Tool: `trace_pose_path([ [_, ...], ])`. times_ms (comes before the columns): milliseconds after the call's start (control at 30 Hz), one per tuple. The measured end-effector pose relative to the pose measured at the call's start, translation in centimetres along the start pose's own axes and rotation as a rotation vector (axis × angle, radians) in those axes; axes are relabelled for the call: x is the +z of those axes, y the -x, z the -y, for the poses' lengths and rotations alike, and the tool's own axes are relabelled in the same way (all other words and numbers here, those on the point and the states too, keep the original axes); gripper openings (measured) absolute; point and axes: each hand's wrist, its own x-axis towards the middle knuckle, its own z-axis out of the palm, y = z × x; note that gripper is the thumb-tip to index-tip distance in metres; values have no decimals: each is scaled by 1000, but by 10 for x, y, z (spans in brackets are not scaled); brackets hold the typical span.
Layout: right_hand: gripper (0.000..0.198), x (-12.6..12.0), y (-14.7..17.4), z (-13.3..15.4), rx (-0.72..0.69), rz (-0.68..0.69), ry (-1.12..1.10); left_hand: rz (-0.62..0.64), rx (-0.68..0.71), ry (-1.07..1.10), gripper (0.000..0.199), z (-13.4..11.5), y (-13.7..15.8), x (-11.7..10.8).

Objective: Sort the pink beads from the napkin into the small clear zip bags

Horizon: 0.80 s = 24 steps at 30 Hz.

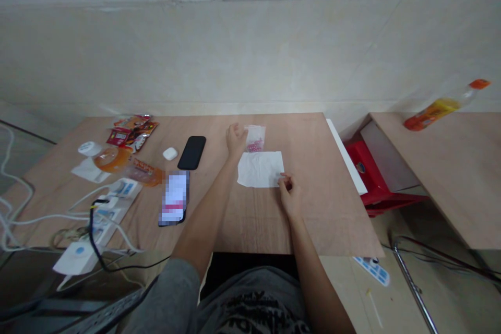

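A small clear plastic bag [255, 141] with pink bead-like bits at its lower end lies on the wooden table, just beyond a creased white sheet of paper [260, 169]. My left hand [236, 139] is at the bag's left edge with its fingers curled in; whether they pinch the bag is too small to tell. At the sheet's right edge, my right hand [288, 189] has its thumb and fingers drawn together. Its fingertips reach the paper's border, and anything between them is too small to make out.
Left of my arm lie a black phone [191, 152], a lit phone [174, 198], a white case [170, 153], an orange drink bottle [127, 164], snack packets [133, 131] and a power strip [105, 214] with cables. A second bottle [442, 109] leans on the right-hand table, beyond a red stool [370, 169].
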Motion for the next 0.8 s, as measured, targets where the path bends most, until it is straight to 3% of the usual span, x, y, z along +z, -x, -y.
trace_pose_path([
  [133,27,0,0,-2,-1,8,-10,-44,-54,206,21,10,50,-30],
  [333,27,0,1,-3,-18,7,-20,-94,-115,272,29,21,110,-66],
  [467,27,-1,2,-1,-20,6,-49,-82,-125,247,38,20,121,-72],
  [800,27,0,3,1,-12,-6,-62,-82,-162,247,32,19,123,-74],
])
